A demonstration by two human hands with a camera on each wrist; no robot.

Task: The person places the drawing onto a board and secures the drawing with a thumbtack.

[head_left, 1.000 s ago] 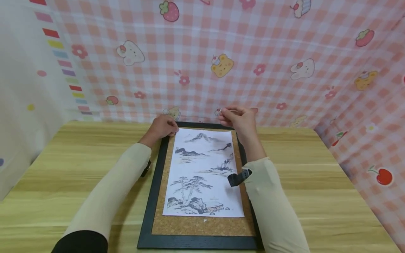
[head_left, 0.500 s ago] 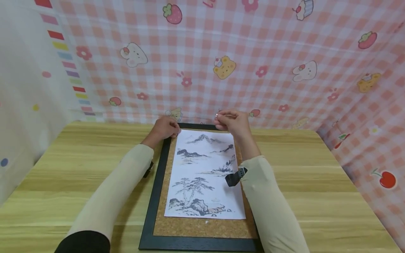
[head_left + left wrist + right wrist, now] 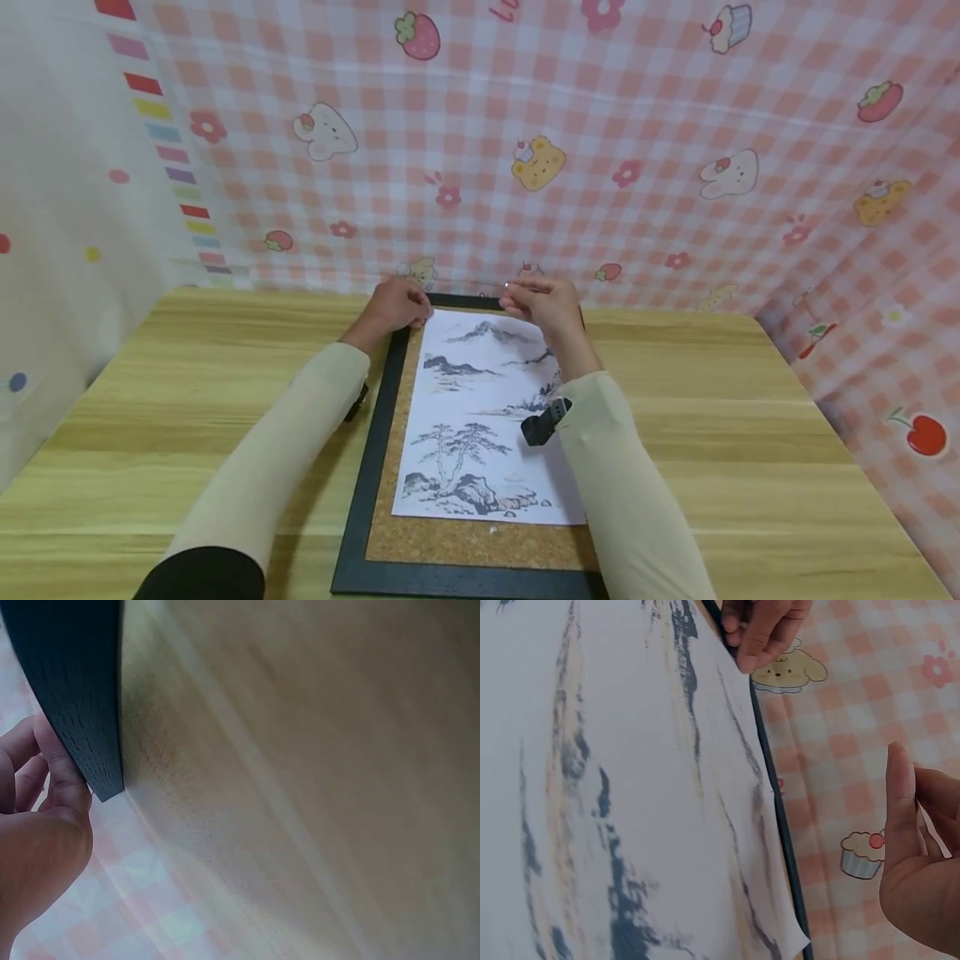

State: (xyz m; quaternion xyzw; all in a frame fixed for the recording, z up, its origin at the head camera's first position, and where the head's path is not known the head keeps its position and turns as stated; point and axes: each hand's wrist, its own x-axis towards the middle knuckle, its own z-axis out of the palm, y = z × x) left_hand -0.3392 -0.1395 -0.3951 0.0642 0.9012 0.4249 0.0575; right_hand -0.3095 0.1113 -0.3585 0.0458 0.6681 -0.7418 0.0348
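A sheet of paper (image 3: 480, 400) printed with an ink landscape lies on a black-framed corkboard (image 3: 450, 542). At its upper left corner my left hand (image 3: 393, 312) pinches the paper, thumb at the corner in the right wrist view. From the left wrist side, the same hand (image 3: 45, 802) shows against the dark frame's edge. My right hand (image 3: 547, 308) is raised over the board's top edge, thumb and forefinger pinching a tiny shiny pin (image 3: 507, 285). The right wrist view shows this hand (image 3: 922, 840) beside the frame; the pin is hidden there.
A small white speck (image 3: 492, 531) is on the cork below the paper. The board lies on a wooden table (image 3: 720, 433). Behind hangs a pink checked cloth (image 3: 465, 108), close to the frame's far edge.
My right hand has come down and moved left toward the paper's upper left corner, with the tiny pin still in its fingertips. The left hand stays at the corner.
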